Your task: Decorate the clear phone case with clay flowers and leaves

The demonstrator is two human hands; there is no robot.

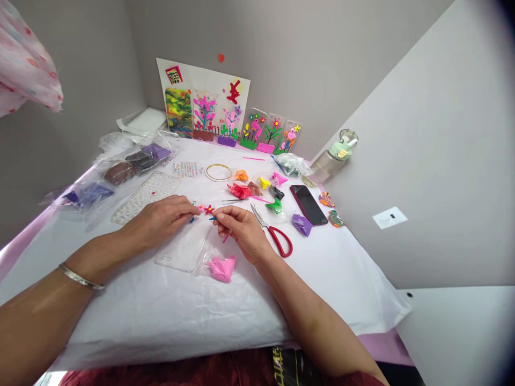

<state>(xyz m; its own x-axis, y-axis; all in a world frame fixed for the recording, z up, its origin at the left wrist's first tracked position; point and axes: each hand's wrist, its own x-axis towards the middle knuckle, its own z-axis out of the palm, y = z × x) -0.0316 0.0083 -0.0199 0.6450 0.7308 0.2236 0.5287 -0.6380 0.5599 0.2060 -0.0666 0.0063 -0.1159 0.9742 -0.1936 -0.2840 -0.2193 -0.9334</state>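
A clear phone case (183,249) lies flat on the white-covered table, its upper end partly hidden by my hands. Small clay flowers, pink and a red one (209,209), sit at that upper end. My left hand (169,214) is closed over the case's upper left part, fingers together and bent, fingertips beside the flowers. A bit of blue (192,220) shows under its thumb. My right hand (241,225) pinches a small blue clay piece (213,218) between thumb and forefinger, just below the red flower. Pink clay in a plastic bag (222,268) lies near the case.
Red-handled scissors (279,240) lie right of my right hand, near a phone (308,205) and purple clay (301,225). Several bagged clays surround green clay (275,206). A bangle (218,172), textured case (145,195) and bottle (328,163) stand farther off. Decorated cases (254,128) lean on the wall.
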